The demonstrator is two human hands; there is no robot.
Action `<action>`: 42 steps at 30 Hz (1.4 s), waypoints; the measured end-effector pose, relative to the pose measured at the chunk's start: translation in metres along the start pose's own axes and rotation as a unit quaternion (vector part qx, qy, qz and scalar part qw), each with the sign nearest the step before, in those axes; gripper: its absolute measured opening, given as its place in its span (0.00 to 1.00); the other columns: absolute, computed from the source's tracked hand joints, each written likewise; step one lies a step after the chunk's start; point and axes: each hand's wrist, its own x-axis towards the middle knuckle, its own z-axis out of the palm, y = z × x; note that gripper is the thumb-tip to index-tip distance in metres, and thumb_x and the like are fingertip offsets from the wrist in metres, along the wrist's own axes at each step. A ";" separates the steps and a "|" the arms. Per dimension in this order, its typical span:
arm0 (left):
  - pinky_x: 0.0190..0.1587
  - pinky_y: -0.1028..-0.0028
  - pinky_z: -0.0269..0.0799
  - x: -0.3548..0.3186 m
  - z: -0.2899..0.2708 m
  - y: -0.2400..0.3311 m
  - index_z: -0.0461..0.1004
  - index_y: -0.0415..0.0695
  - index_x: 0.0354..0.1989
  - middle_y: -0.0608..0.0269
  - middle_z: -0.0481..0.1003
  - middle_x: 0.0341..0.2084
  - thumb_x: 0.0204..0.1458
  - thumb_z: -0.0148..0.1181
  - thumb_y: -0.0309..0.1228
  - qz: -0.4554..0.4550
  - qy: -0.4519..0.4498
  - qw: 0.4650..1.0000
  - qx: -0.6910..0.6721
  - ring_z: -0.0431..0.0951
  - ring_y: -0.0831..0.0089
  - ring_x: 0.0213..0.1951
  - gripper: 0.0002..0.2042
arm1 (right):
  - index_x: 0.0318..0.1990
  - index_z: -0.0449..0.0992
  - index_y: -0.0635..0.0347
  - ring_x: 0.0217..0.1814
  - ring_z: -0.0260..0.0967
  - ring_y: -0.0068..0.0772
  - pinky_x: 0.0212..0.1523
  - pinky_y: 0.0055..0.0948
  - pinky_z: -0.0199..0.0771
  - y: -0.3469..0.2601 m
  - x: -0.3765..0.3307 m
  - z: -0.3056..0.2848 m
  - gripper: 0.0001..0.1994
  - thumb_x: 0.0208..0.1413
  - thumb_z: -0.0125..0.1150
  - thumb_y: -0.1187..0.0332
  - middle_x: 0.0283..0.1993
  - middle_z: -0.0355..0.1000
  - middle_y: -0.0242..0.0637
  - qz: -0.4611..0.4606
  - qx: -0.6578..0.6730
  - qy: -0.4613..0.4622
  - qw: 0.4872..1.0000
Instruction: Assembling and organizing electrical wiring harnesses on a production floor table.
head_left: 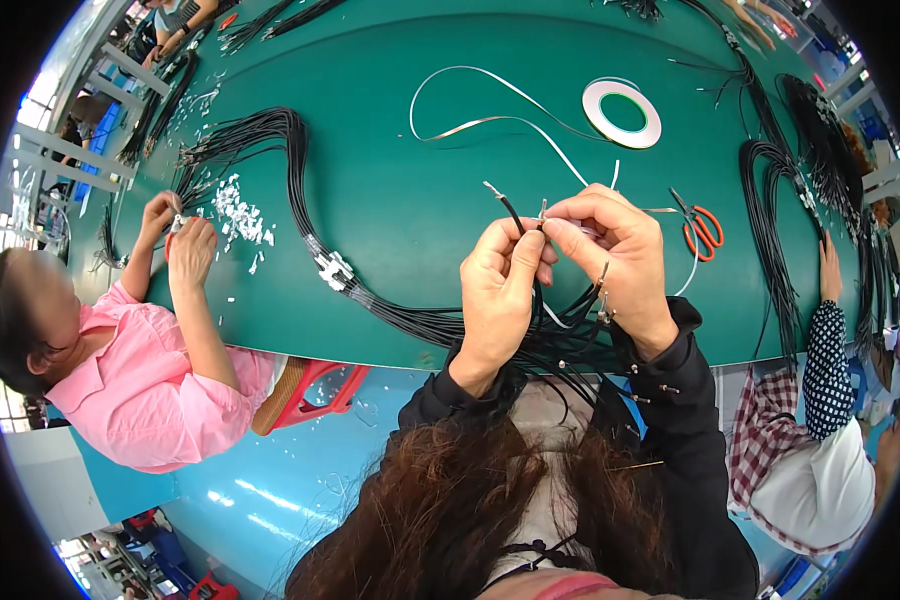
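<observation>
Basically both pinches closed on one thin black wire (pixel 513 215) above the green table (pixel 390 200): left hand (pixel 500 285) under its tip, right hand (pixel 615 250) at the metal end. Light, floppy, probably slippery; hold near the terminal. Wire bundle (pixel 570 340) crowds my wrists; scissors (pixel 703 230), tape roll (pixel 622 112) nearby.

Cable-assembly workshop: long green surface (pixel 390 200) strewn with bundles of black wires (pixel 270 150), tape roll (pixel 622 112) upper right, orange-handled scissors (pixel 703 232) at right, co-workers (pixel 150 380) seated along both sides.
</observation>
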 end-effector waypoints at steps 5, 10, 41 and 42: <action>0.26 0.84 0.61 -0.001 -0.003 -0.003 0.69 0.36 0.36 0.68 0.69 0.24 0.58 0.49 0.26 0.001 -0.031 1.000 0.000 0.64 0.85 0.23 0.06 | 0.34 0.76 0.69 0.30 0.67 0.18 0.29 0.16 0.66 -0.003 0.001 -0.006 0.05 0.49 0.60 0.79 0.31 0.69 0.33 0.028 0.032 -0.025 0.999; 0.25 0.85 0.59 -0.001 -0.006 -0.007 0.68 0.38 0.36 0.69 0.68 0.23 0.59 0.48 0.27 0.016 -0.059 0.998 -0.002 0.63 0.86 0.23 0.06 | 0.34 0.75 0.69 0.32 0.66 0.17 0.31 0.16 0.65 -0.003 0.001 -0.010 0.04 0.49 0.59 0.81 0.33 0.69 0.32 0.068 0.090 -0.046 0.993; 0.24 0.83 0.60 -0.007 0.002 -0.008 0.67 0.38 0.38 0.66 0.70 0.24 0.59 0.48 0.27 -0.022 -0.032 0.994 -0.103 0.61 0.86 0.20 0.05 | 0.37 0.74 0.70 0.35 0.65 0.19 0.35 0.17 0.64 0.002 -0.002 -0.016 0.05 0.52 0.56 0.80 0.35 0.68 0.33 0.046 0.107 -0.068 0.991; 0.23 0.83 0.59 -0.007 0.002 -0.008 0.66 0.38 0.38 0.66 0.70 0.23 0.59 0.48 0.27 -0.023 -0.036 0.993 -0.109 0.60 0.86 0.20 0.05 | 0.37 0.74 0.70 0.35 0.65 0.19 0.35 0.17 0.64 0.002 -0.003 -0.016 0.05 0.52 0.56 0.80 0.35 0.68 0.33 0.049 0.107 -0.069 0.991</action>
